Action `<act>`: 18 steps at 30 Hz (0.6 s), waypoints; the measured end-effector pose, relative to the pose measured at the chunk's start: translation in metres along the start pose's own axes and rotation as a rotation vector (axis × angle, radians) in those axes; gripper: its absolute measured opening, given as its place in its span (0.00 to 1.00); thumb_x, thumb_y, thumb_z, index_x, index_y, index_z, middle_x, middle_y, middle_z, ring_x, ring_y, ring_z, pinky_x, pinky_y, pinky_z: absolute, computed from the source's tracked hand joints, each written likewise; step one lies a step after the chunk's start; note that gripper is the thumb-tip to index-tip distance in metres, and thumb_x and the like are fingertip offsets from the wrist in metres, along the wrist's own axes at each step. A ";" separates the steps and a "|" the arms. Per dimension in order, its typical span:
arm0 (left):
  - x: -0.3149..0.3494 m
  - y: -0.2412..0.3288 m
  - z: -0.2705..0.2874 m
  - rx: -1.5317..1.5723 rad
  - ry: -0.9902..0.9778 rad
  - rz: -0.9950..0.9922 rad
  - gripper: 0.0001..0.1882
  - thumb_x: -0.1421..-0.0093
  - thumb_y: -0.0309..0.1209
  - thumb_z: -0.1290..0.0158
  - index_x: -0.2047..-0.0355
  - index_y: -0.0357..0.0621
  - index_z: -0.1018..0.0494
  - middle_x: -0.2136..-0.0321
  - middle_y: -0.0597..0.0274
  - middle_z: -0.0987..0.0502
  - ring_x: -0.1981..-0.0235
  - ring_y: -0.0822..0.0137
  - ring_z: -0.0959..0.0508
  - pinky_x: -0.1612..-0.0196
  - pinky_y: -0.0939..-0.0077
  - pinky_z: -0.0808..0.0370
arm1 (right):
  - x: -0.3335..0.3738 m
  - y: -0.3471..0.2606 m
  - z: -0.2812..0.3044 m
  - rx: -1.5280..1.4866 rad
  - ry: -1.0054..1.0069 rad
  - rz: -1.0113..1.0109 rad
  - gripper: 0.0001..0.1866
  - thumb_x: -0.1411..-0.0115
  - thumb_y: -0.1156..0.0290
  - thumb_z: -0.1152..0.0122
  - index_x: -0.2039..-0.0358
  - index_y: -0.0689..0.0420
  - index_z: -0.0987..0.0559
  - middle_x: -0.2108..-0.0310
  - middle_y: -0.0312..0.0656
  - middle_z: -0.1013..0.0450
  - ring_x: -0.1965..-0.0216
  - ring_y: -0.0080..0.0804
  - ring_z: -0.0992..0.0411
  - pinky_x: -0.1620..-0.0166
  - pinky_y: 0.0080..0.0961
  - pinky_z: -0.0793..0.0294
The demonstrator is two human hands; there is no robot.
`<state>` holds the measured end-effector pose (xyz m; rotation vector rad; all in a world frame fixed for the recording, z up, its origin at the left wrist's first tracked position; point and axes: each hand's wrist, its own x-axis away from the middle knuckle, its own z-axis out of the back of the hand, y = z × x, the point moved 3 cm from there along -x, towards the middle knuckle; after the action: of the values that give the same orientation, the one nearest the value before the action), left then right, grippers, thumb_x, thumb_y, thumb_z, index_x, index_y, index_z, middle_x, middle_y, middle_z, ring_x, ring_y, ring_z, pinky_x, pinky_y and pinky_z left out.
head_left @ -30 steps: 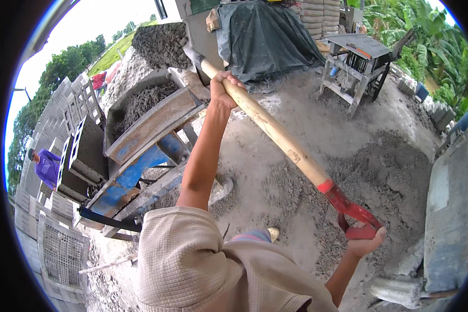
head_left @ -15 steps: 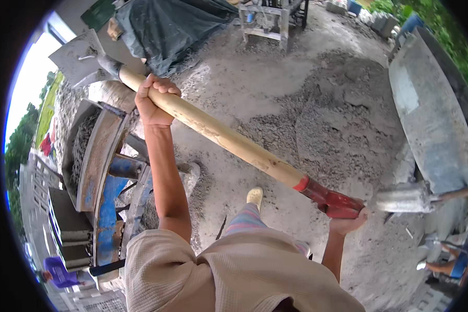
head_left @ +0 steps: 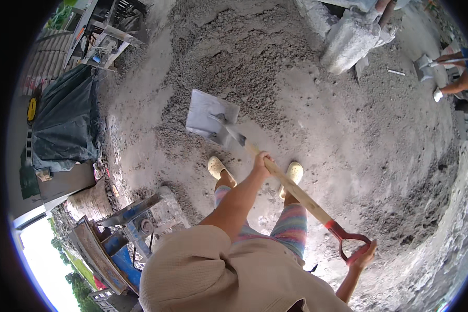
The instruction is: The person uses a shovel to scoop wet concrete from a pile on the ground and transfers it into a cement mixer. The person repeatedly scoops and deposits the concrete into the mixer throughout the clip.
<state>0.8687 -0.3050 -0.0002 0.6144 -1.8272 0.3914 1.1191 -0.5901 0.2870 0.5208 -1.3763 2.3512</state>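
Note:
A shovel (head_left: 307, 198) with a wooden shaft, a red D-shaped handle and a flat grey metal blade slants across the view. My left hand (head_left: 262, 162) is wrapped round the shaft near the blade. Its red handle is gripped by my right hand (head_left: 367, 255) at the lower right. The square blade (head_left: 207, 115) carries no visible load and lies over the near side of a heap of grey gravelly mix (head_left: 229, 62). Whether the blade touches the heap I cannot tell. My feet in pale clogs stand below the shaft.
A rusty blue metal machine (head_left: 122, 249) stands at the lower left. Dark tarpaulin (head_left: 67, 119) covers something at the left, with a wooden frame (head_left: 109, 47) beyond. A dusty whitish metal piece (head_left: 348, 44) is at the upper right. Another person's legs (head_left: 457, 83) show at the far right.
The view has turned to the right, away from the blue machine. The shovel's blade has swung from beside that machine, raised, to low over the heap. Both hands have kept their hold.

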 end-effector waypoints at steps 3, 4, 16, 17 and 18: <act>-0.008 -0.175 -0.042 -0.011 0.183 0.319 0.08 0.61 0.30 0.50 0.89 0.46 0.38 0.90 0.64 0.37 0.85 0.65 0.35 0.77 0.68 0.36 | -0.034 -0.026 0.118 0.112 0.300 -0.028 0.24 0.50 0.47 0.58 0.93 0.49 0.43 0.95 0.26 0.57 0.93 0.16 0.56 0.90 0.17 0.53; 0.006 -0.224 -0.064 0.064 0.084 0.405 0.09 0.61 0.30 0.49 0.90 0.46 0.39 0.90 0.64 0.38 0.85 0.66 0.35 0.76 0.71 0.35 | -0.058 -0.018 0.202 0.179 0.302 0.035 0.22 0.50 0.45 0.59 0.88 0.49 0.37 0.92 0.24 0.54 0.91 0.16 0.54 0.88 0.17 0.52; -0.244 -0.073 -0.066 -0.236 0.328 0.335 0.10 0.65 0.26 0.50 0.94 0.45 0.41 0.89 0.61 0.37 0.86 0.66 0.36 0.72 0.67 0.34 | -0.169 0.116 -0.041 0.165 0.119 -0.216 0.24 0.54 0.42 0.57 0.63 0.44 0.35 0.78 0.29 0.46 0.84 0.19 0.47 0.81 0.18 0.42; -0.276 -0.002 -0.053 -0.139 0.327 0.260 0.09 0.64 0.25 0.51 0.91 0.44 0.41 0.88 0.61 0.37 0.85 0.66 0.36 0.73 0.70 0.34 | -0.138 0.123 -0.147 0.091 -0.002 -0.413 0.21 0.57 0.40 0.56 0.77 0.44 0.37 0.83 0.29 0.47 0.85 0.19 0.47 0.82 0.17 0.44; -0.283 0.002 -0.069 -0.150 0.313 0.235 0.07 0.61 0.24 0.52 0.89 0.44 0.39 0.87 0.62 0.37 0.85 0.67 0.36 0.74 0.72 0.34 | -0.151 0.125 -0.157 0.000 -0.005 -0.347 0.22 0.57 0.39 0.56 0.82 0.45 0.41 0.86 0.28 0.48 0.87 0.19 0.48 0.83 0.17 0.46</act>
<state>0.9914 -0.2036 -0.2439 0.2200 -1.6121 0.4735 1.1684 -0.5282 0.0489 0.7040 -1.1792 2.0705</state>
